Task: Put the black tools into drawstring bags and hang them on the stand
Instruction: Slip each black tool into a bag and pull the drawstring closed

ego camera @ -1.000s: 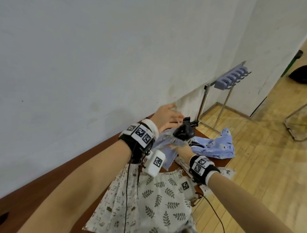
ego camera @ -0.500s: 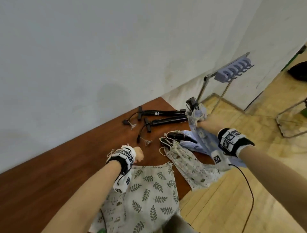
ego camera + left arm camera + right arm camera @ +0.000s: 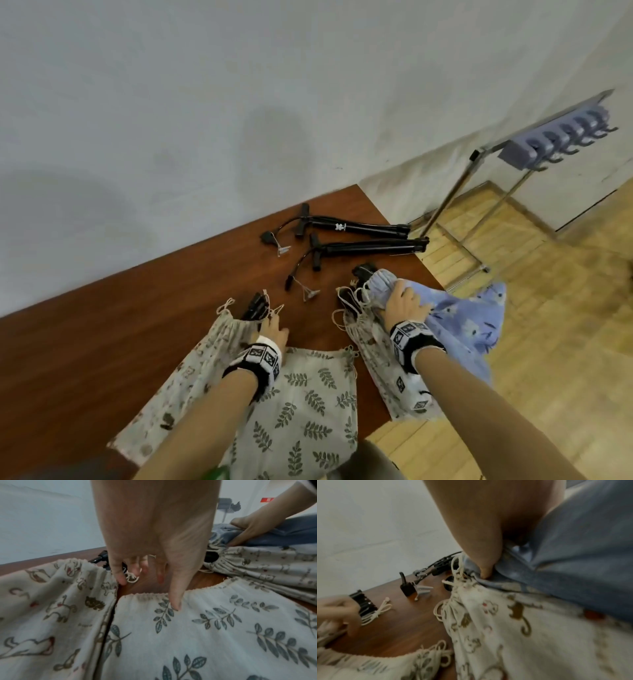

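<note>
1. Since half a second ago we have lowered the blue bag (image 3: 455, 318) from mid-air onto the table (image 3: 102, 342), right edge.
2. Our left hand (image 3: 274, 334) reaches the cartoon-print bag (image 3: 205, 346), fingers loosely parted, clamped on nothing; a black tool (image 3: 255, 306) pokes out.
3. Two loose pumps (image 3: 359, 228) wait mid-table.
4. Our right hand (image 3: 406, 303) grips the blue bag's gathered neck, keeping its tool inside.
5. The stand (image 3: 555, 137) is bare.

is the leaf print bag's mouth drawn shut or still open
Not drawn shut. The leaf-print drawstring bag lies flat with its top hem spread wide, barely gathered. No tool shows at its mouth; the left hand's thumb touches the hem.
</note>
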A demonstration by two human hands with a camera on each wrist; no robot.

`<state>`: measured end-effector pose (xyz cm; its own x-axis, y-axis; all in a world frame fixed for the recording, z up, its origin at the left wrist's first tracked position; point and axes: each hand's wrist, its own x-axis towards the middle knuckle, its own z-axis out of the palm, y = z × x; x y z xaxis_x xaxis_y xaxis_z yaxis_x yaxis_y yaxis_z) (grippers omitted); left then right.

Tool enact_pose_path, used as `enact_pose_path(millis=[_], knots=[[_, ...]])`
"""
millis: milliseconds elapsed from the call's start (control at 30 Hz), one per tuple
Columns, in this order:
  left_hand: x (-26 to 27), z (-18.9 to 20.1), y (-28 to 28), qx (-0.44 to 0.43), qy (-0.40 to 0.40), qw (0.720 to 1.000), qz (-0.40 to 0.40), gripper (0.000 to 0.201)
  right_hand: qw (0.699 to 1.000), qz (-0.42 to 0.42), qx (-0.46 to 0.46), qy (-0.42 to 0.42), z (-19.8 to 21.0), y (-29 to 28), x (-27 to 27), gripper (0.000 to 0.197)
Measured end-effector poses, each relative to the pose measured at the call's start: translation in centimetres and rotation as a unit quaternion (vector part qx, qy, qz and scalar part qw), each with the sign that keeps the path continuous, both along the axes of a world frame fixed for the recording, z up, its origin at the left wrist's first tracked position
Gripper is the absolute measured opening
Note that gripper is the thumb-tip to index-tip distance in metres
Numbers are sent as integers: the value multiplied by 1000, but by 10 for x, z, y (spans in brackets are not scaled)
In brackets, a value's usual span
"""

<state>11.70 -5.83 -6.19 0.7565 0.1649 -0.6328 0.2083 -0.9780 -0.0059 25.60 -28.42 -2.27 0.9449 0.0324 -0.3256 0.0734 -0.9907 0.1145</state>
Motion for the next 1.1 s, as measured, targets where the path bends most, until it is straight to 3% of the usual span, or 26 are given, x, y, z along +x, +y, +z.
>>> enact_pose_path(millis=[100, 200, 300, 367, 433, 533, 567, 633, 700, 733, 800, 867, 967, 1100], knots=[[1, -6, -1, 10, -12, 1000, -11, 44, 999, 7, 32, -43, -22, -8, 2, 70], [0, -1, -2, 16, 58, 997, -53, 30, 997, -18, 59, 42, -18, -10, -1, 94], [0, 8, 2, -3, 66, 996, -67, 24, 997, -14, 62, 35, 0, -9, 0, 108], [3, 19, 6, -68, 60, 995, -48, 22, 996, 10, 81, 39, 10, -7, 4, 106], [6, 36, 10, -128, 47, 989, -50, 15, 992, 103, 73, 29, 27, 2, -4, 94], [2, 64, 12, -176, 10, 981, -80, 12, 957, 221, 158, 99, 45, 21, -30, 51], [-1, 72, 12, -190, 2, 977, -99, 12, 938, 225, 210, 160, 52, 28, -45, 38], [-9, 86, 13, -212, -5, 968, -137, 11, 901, 211, 271, 264, 59, 43, -76, 37], [-16, 97, 16, -239, -10, 958, -161, 7, 880, 211, 289, 312, 60, 55, -102, 43], [-20, 102, 17, -254, -16, 953, -167, 7, 879, 207, 283, 323, 57, 58, -114, 35], [-24, 116, 20, -281, -35, 943, -173, 7, 892, 196, 242, 328, 60, 62, -132, 22], [-25, 131, 24, -290, -58, 939, -175, 13, 902, 202, 197, 327, 68, 60, -139, 29], [-22, 146, 31, -218, -98, 949, -206, 33, 928, 194, 92, 304, 88, 47, -125, 25], [-11, 159, 35, -154, -125, 965, -172, 60, 974, 191, 15, 119, 118, 43, -99, 20]])
